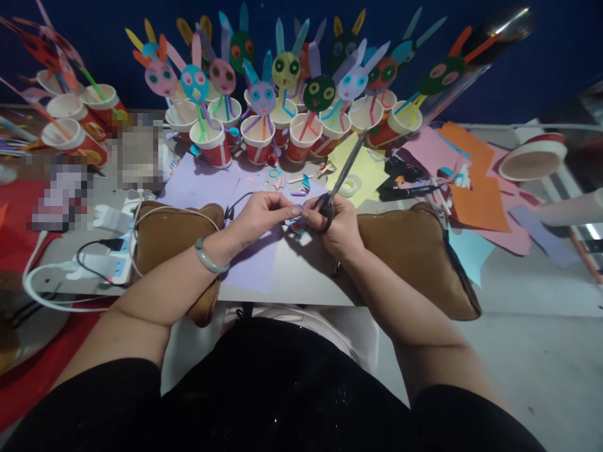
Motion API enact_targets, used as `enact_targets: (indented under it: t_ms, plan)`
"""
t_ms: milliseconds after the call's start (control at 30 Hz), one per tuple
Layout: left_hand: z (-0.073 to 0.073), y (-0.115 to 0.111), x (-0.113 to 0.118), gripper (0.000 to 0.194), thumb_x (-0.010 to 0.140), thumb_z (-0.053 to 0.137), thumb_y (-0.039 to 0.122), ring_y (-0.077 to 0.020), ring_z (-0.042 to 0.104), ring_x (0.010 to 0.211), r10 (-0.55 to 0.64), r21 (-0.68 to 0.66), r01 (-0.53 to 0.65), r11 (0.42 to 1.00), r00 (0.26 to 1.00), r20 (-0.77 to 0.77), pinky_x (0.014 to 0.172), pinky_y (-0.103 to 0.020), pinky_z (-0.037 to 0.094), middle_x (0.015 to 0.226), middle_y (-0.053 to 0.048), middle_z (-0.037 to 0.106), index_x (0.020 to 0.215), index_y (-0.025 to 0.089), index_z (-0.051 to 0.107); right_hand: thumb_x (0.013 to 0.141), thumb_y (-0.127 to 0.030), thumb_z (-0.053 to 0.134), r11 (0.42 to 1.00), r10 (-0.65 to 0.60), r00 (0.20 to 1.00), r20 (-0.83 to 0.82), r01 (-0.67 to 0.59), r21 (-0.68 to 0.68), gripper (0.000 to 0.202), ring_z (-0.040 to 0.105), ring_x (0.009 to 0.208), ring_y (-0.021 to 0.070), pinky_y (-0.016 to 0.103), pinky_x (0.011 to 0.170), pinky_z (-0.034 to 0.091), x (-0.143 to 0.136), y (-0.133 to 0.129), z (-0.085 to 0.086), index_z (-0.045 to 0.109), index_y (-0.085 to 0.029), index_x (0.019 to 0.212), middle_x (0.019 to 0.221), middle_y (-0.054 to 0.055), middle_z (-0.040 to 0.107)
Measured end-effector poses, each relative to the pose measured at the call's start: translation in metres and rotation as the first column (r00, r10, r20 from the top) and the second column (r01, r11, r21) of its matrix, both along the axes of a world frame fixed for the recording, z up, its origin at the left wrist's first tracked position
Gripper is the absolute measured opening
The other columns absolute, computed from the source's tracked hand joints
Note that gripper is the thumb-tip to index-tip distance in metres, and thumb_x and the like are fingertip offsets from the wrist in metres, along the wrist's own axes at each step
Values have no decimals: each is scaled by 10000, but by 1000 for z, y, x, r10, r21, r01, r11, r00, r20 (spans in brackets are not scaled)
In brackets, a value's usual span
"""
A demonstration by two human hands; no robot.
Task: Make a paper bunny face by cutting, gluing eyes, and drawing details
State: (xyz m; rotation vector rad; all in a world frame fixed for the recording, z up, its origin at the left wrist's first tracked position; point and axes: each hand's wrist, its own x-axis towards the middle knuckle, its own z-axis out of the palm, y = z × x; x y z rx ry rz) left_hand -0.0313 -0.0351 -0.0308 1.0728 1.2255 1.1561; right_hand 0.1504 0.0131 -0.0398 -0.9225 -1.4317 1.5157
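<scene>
My left hand [258, 216] is closed in a pinch on a small lilac piece of paper [299, 209], whose shape is mostly hidden by the fingertips. The thumb and finger of my right hand [343, 227] meet the same piece from the other side. Hooked in my right hand is a pair of scissors [349, 166], blades pointing up and away. Lilac paper sheets [254, 257] lie under and left of my hands. Just beyond are small paper scraps [306, 184], a roll of clear tape [349, 184] and a yellow sheet [370, 172].
Paper cups [301, 141] with colourful paper rabbit heads on bent stems line the back. Brown cushions [407, 257] flank my forearms. Left are a power strip [123, 251], cables and a phone [61, 194]. Coloured paper [480, 201] and a tilted cup [534, 160] lie right.
</scene>
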Motion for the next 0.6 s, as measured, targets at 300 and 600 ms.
enact_targets:
  t_ms: [300,600]
  plan:
    - [1,5,5,527,858,708,689,-140,662,717,32,-87,-28,996,998,51,641,-274,514,773,-65,740,724,180,715,509,-498,1009,988,26,999,-29,-30,-151,579,540,580,106,266,544,478,2,10,-3,516,-229,646,654,-50,621]
    - [7,2,0,398,654,934,480,-111,602,646,-112,-2,112,994,992,-54,639,-268,465,705,-16,722,754,168,707,518,-410,1014,977,131,990,-42,-137,-161,543,555,549,106,287,561,523,3,5,2,521,-224,651,626,-56,617]
